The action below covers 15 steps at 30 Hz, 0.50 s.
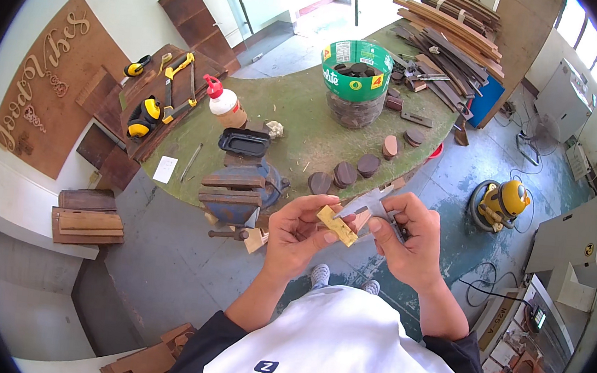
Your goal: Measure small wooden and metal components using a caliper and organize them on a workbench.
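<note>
Close in front of my body, above the near edge of the green bench (277,106), my hands meet. My left hand (293,234) pinches a small yellow block (338,226) between thumb and fingers. A clear plastic piece, perhaps a small bag (375,204), is gripped in my right hand (411,242), right beside the block. A thin dark tip shows between the two hands; its kind is unclear. Some dark object under my right fingers is mostly hidden. Beyond my left hand stands a bench vise (236,187) with a black tray (244,141) just behind it.
Round dark wood discs (344,175) lie along the bench's near edge. A green-rimmed tub (355,85) holds more wood pieces. Left of it are a glue bottle (225,103) and yellow-black clamps (173,76). Wood strips (446,36) pile at the far right. A yellow vacuum (501,203) stands on the floor.
</note>
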Tool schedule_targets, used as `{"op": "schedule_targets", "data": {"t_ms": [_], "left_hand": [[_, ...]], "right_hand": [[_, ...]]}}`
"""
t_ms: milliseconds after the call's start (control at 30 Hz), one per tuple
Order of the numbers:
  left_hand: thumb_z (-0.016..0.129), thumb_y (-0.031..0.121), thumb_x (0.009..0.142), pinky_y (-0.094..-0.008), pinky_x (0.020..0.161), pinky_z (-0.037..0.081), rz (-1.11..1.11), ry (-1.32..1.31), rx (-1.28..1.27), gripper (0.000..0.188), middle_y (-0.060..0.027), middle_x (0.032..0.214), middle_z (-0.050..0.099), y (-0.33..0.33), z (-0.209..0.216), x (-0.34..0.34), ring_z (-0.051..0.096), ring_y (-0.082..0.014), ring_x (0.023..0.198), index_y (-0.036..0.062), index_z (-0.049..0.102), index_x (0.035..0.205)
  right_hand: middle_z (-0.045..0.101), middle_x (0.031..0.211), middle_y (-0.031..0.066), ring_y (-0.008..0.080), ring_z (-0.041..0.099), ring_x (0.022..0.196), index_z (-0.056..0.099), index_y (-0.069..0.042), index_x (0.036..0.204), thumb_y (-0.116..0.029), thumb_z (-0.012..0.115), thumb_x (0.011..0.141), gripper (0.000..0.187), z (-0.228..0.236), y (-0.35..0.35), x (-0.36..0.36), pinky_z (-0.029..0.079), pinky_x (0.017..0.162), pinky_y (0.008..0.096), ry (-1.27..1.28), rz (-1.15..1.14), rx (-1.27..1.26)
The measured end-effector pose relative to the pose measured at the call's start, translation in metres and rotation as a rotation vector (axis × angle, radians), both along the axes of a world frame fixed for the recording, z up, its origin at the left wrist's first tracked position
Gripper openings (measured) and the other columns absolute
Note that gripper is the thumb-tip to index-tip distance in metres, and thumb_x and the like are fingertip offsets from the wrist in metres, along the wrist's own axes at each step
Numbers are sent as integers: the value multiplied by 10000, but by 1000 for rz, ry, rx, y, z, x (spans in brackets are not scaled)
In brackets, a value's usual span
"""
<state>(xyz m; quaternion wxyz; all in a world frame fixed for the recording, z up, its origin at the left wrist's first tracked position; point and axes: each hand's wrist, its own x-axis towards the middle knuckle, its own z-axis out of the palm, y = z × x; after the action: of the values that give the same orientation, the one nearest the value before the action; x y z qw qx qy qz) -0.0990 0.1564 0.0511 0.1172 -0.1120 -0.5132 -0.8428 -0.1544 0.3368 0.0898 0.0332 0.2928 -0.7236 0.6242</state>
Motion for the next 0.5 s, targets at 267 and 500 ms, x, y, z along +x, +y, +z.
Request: {"op": "schedule_targets", "data": {"t_ms": [267, 500], "left_hand": [[670, 13, 810, -402, 832, 542, 45, -5, -28, 445, -205, 1017, 656, 2, -1, 4, 663, -280, 917, -38, 502, 1220], [675, -7, 798, -408, 848, 540, 73, 13, 8, 420, -200, 1022, 653, 4, -1, 5, 656, -286, 943, -25, 507, 1183]], "right_hand": [[535, 533, 58, 85, 469, 443, 542, -8, 846, -1, 670, 772, 148, 4, 0, 4, 339, 445, 215, 41, -25, 12], [522, 518, 52, 79, 449, 433, 539, -14, 841, -6, 669, 773, 147, -1, -1, 2, 325, 442, 210, -32, -37, -3]]}}
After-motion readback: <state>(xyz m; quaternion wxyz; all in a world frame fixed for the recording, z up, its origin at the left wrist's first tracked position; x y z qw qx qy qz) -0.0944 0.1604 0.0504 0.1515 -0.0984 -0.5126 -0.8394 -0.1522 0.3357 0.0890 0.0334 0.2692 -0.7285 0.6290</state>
